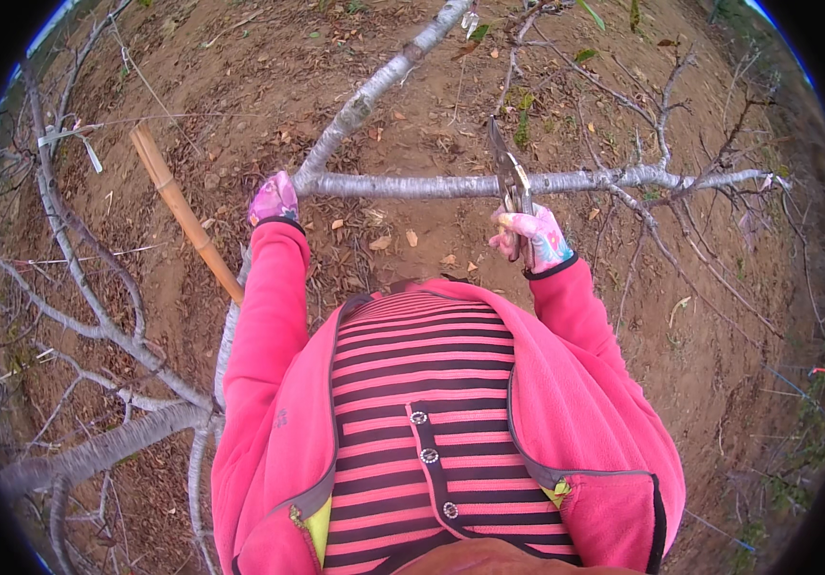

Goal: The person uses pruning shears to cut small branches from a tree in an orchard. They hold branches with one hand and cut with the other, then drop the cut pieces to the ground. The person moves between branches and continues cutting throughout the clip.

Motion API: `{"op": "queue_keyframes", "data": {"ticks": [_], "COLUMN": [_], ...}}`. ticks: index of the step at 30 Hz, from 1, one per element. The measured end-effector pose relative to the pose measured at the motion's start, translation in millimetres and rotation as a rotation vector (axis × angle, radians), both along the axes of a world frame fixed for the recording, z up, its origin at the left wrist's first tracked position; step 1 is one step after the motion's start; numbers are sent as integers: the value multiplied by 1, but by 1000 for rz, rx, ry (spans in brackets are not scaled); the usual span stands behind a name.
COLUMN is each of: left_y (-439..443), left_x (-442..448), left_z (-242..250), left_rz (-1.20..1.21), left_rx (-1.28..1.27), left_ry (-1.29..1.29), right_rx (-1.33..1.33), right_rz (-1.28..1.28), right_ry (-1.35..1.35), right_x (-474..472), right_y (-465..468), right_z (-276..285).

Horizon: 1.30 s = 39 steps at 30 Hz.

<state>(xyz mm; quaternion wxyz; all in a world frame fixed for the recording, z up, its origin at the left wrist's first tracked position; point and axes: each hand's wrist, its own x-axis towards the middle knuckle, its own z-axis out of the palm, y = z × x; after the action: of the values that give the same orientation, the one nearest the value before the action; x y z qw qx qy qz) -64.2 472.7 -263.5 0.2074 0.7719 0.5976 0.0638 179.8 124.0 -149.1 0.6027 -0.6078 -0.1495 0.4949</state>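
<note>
A pair of pruning shears [510,169] is in my right hand [533,233], which wears a floral glove. The blades point up and away from me and overlap a pale-barked horizontal branch [412,186]; whether they touch it I cannot tell. My left hand [274,200], in a similar pink floral glove, is closed at the fork where this branch meets a thicker slanting limb [369,97]. It seems to grip the wood there, though the fingers are mostly hidden. Thin bare twigs [660,237] spread from the branch's right end.
A cut bamboo pole [186,215] leans left of my left forearm. Bare grey branches [89,287] fill the left side, with a pale tie [67,134] on one. A thick limb [103,442] lies at lower left. Brown soil [412,251] with dry leaves slopes beneath.
</note>
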Motion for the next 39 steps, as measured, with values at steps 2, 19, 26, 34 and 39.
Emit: {"op": "queue_keyframes", "data": {"ticks": [2, 19, 26, 34, 39], "left_y": [-1, -15, -17, -21, -14], "left_x": [1, 5, 5, 6, 5], "left_z": [2, 20, 23, 28, 17], "left_rz": [-10, -6, -11, -34, -35], "left_rx": [20, 40, 59, 50, 42], "left_ry": [5, 14, 53, 24, 72], "right_rx": [42, 352, 486, 451, 429], "right_rz": [30, 120, 140, 242, 154], "right_ry": [19, 661, 762, 812, 744], "right_x": [-5, -22, -18, -27, -17], "right_y": [-7, 2, 6, -7, 5], "right_z": [-4, -21, -11, -5, -16]}}
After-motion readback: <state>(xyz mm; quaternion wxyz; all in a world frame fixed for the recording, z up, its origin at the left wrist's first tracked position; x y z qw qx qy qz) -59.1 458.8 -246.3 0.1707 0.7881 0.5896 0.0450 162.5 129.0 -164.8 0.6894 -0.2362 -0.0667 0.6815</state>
